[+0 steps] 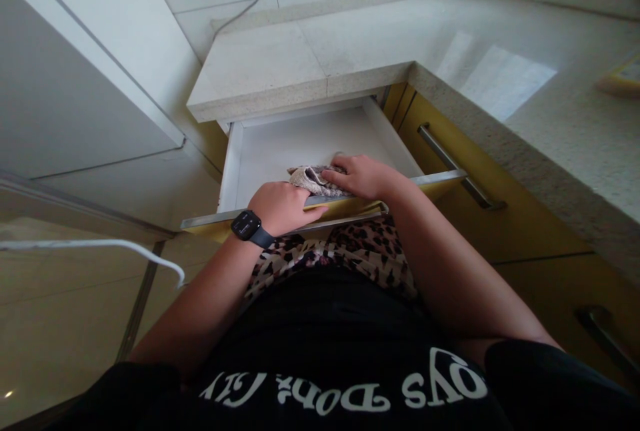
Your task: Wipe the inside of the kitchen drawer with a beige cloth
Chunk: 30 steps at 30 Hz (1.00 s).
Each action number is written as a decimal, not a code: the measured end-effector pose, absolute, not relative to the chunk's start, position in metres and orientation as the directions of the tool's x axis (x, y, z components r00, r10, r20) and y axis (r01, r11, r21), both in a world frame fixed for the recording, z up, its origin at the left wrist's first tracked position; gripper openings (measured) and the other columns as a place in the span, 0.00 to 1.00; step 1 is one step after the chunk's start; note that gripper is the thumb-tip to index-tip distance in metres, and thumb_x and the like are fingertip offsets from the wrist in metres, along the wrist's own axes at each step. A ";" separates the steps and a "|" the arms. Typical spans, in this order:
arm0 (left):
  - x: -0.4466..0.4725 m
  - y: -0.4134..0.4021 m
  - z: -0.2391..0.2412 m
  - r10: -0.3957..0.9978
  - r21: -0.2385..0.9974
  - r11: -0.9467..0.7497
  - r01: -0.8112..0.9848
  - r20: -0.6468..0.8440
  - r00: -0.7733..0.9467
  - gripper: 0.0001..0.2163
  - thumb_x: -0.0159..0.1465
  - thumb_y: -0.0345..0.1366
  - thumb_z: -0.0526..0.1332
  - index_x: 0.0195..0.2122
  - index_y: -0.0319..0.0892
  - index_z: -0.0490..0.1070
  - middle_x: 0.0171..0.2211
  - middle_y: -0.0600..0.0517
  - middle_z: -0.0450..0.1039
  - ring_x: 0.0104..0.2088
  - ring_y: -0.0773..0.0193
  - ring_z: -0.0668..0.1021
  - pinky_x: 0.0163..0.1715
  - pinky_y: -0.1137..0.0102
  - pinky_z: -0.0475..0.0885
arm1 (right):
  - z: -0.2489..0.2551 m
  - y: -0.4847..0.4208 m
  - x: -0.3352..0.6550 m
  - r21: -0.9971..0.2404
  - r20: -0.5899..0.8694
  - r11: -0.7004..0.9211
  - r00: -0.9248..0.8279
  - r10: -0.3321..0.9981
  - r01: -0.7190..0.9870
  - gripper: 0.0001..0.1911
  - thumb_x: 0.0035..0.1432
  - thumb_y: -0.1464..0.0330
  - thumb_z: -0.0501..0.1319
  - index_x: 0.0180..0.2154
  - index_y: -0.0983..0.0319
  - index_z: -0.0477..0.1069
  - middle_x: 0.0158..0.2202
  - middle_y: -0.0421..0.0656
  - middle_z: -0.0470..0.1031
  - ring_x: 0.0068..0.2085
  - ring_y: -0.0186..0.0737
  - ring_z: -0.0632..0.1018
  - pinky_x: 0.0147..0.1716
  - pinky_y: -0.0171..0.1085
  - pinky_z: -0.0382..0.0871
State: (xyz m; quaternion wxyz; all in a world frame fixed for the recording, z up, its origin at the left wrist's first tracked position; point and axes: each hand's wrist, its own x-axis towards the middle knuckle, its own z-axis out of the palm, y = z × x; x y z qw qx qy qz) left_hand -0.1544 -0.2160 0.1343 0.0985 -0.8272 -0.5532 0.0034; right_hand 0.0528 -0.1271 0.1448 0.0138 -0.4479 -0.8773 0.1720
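A white drawer with a yellow front stands pulled out below the countertop. My left hand, below a black watch, grips the drawer's front panel, thumb on the outer side and fingers over the top edge. Inside, close behind that panel, lies a crumpled greyish-beige cloth. The fingers of my right hand are bent over the cloth's right side and hold it against the inner face of the panel. Part of the cloth is hidden under those fingers.
Pale stone countertop wraps around the back and right, its corner edge overhanging the drawer. Yellow cabinet fronts with metal handles are on the right. A white cabinet stands at left, and a white cable crosses below it.
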 end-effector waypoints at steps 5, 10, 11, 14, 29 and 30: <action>-0.155 -0.215 0.134 0.922 -0.165 -0.358 0.919 0.094 0.376 0.31 0.68 0.64 0.50 0.34 0.43 0.81 0.28 0.42 0.79 0.29 0.47 0.82 0.26 0.61 0.67 | 0.143 -0.126 0.053 -0.303 -0.108 0.561 -0.612 0.783 0.771 0.34 0.70 0.42 0.45 0.50 0.61 0.73 0.46 0.47 0.75 0.42 0.38 0.73 0.36 0.34 0.52; -0.154 -0.215 0.134 0.918 -0.166 -0.366 0.916 0.094 0.384 0.30 0.68 0.63 0.51 0.34 0.42 0.81 0.29 0.42 0.80 0.30 0.47 0.82 0.26 0.62 0.66 | 0.144 -0.128 0.053 -0.318 -0.119 0.541 -0.599 0.792 0.779 0.33 0.70 0.43 0.46 0.50 0.62 0.73 0.45 0.49 0.76 0.40 0.37 0.72 0.36 0.34 0.51; -0.154 -0.215 0.135 0.919 -0.166 -0.363 0.917 0.095 0.382 0.30 0.68 0.64 0.52 0.34 0.43 0.81 0.28 0.42 0.80 0.30 0.47 0.82 0.26 0.61 0.66 | 0.144 -0.129 0.052 -0.322 -0.122 0.537 -0.597 0.793 0.780 0.33 0.70 0.43 0.46 0.50 0.62 0.73 0.45 0.49 0.76 0.40 0.37 0.72 0.36 0.34 0.51; -0.154 -0.216 0.135 0.924 -0.163 -0.349 0.923 0.101 0.368 0.30 0.67 0.64 0.52 0.34 0.43 0.81 0.28 0.43 0.79 0.29 0.46 0.82 0.26 0.61 0.66 | 0.146 -0.129 0.052 -0.329 -0.130 0.531 -0.594 0.794 0.781 0.32 0.70 0.43 0.46 0.50 0.62 0.74 0.45 0.49 0.75 0.40 0.37 0.71 0.36 0.34 0.51; -0.154 -0.216 0.136 0.924 -0.162 -0.358 0.920 0.081 0.374 0.31 0.68 0.63 0.52 0.37 0.41 0.83 0.29 0.41 0.79 0.31 0.46 0.81 0.28 0.60 0.68 | 0.142 -0.126 0.053 -0.323 -0.119 0.540 -0.600 0.791 0.777 0.35 0.70 0.42 0.46 0.52 0.62 0.74 0.46 0.49 0.76 0.43 0.40 0.73 0.38 0.35 0.56; -0.154 -0.216 0.136 0.924 -0.157 -0.359 0.920 0.078 0.373 0.31 0.68 0.63 0.51 0.38 0.41 0.83 0.30 0.41 0.79 0.31 0.46 0.81 0.29 0.60 0.68 | 0.143 -0.126 0.052 -0.320 -0.120 0.539 -0.597 0.793 0.779 0.35 0.70 0.42 0.46 0.52 0.62 0.75 0.47 0.49 0.76 0.43 0.40 0.73 0.39 0.35 0.56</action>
